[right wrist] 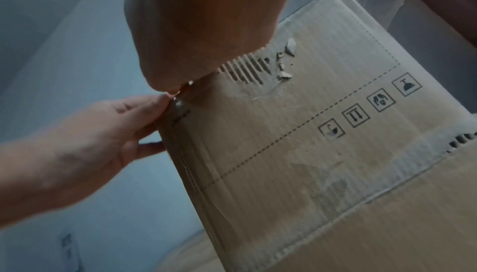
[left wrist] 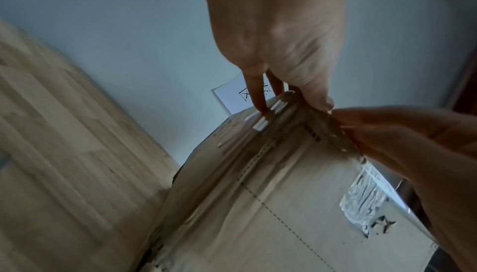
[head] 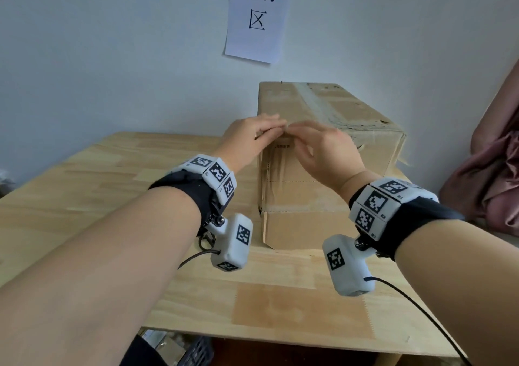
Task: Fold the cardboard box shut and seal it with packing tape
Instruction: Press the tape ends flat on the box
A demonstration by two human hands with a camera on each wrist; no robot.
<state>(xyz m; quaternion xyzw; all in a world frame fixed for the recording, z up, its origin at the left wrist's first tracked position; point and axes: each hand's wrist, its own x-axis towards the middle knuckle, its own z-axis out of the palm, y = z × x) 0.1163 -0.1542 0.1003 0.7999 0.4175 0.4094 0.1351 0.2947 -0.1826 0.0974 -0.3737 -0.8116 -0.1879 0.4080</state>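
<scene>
A worn cardboard box point(head: 309, 197) stands with its flaps down on the wooden table point(head: 112, 186), a band of old tape point(head: 317, 104) running along its top. Both hands meet at the box's near top edge. My left hand point(head: 266, 128) lays straight fingers point(left wrist: 260, 100) on the box top point(left wrist: 284, 205), its thumb at the edge. My right hand point(head: 300, 134) pinches a shiny bit of clear tape point(right wrist: 178, 104) at that edge of the box point(right wrist: 309, 154). The left hand point(right wrist: 90, 133) sits against the corner beside it. No tape roll is in view.
A paper sign point(head: 258, 14) hangs on the wall behind the box. Pink cloth point(head: 494, 174) lies to the right of the table. Bare tabletop stretches left of and in front of the box. A dark basket point(head: 196, 351) shows under the table's front edge.
</scene>
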